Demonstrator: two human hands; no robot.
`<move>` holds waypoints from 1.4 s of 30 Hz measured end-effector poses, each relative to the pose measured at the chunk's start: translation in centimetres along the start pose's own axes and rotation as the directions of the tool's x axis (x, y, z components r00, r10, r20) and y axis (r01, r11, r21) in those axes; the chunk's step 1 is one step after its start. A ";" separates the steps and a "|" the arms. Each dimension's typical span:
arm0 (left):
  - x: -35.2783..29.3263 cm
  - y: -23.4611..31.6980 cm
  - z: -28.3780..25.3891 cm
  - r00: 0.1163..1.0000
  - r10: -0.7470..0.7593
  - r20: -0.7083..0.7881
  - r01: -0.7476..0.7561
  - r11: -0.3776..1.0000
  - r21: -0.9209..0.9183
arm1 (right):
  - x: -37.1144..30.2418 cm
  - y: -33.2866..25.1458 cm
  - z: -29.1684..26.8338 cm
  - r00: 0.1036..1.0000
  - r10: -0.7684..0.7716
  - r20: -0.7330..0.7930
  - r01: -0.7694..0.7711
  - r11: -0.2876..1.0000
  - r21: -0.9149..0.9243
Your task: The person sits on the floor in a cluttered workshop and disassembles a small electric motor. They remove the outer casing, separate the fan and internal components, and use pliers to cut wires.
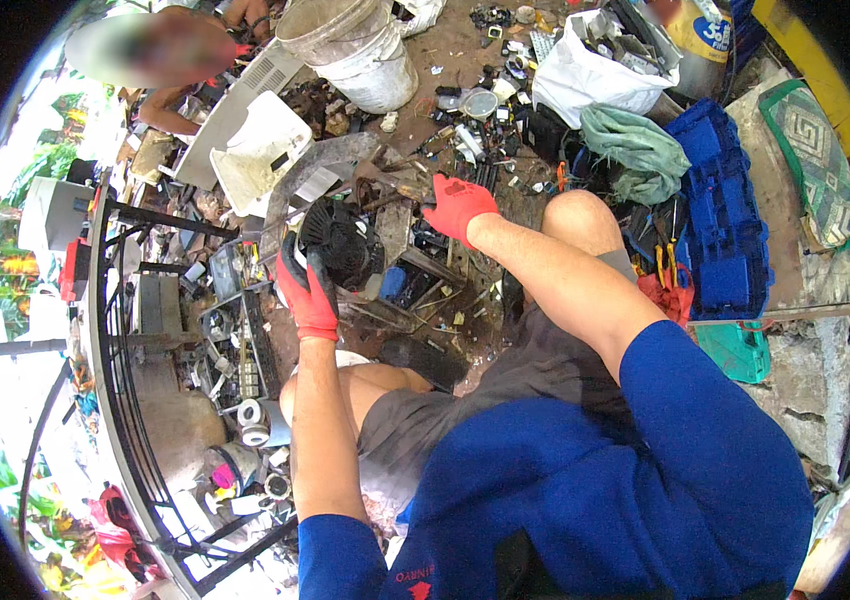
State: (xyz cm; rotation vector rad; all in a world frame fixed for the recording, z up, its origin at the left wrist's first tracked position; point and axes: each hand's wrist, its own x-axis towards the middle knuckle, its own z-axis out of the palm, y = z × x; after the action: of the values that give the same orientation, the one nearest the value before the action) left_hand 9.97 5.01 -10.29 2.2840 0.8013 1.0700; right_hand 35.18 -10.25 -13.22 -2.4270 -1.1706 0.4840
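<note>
Head view: the left hand (308, 290), in a red and dark glove, is clamped on the left side of a black finned part (345, 240); the part is roundish, so no clear long axis shows; it lies just beyond the left fingers and to the left of the right hand (463, 208), slightly nearer the body; the left hand is the nearer, touching it, while the right is apart from it; the right hand, in a red glove, has bent fingers, but I cannot tell whether they are closed on the brown bar (400, 188) beside them; counted outward, there are one black finned part, one brown bar, one cream panel (260, 150), one white sack (600, 75) filled with scrap, one green cloth (635, 150), one blue case (720, 210) and one patterned mat (813, 165); at upper left, one arm (167, 112) of another person shows.
</note>
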 end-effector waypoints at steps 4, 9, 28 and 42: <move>-0.1 1.0 -0.1 1.000 -0.015 0.019 0.015 1.000 -0.017 | -0.9 -1.1 0.1 0.988 -0.113 -0.109 0.100 0.988 -0.115; 0.2 1.2 0.1 1.000 0.002 0.002 -0.002 0.993 -0.115 | -2.2 -3.5 -0.3 0.868 -0.437 -0.234 0.401 0.897 -0.189; 0.4 0.0 -1.3 0.973 0.003 0.229 -0.010 0.999 0.030 | 0.7 -8.3 4.1 0.830 -0.551 -0.085 0.345 0.387 0.855; -0.5 -0.4 -1.3 0.987 -0.075 0.144 0.096 0.984 -0.147 | 0.3 -10.8 5.6 0.921 -0.380 -0.082 0.351 0.723 0.594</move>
State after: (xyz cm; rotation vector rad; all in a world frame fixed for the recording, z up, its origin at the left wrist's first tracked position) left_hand 8.51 5.21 -10.05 2.1476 0.7286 0.8925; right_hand 25.65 -2.73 -12.76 -1.5975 -1.2417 0.6655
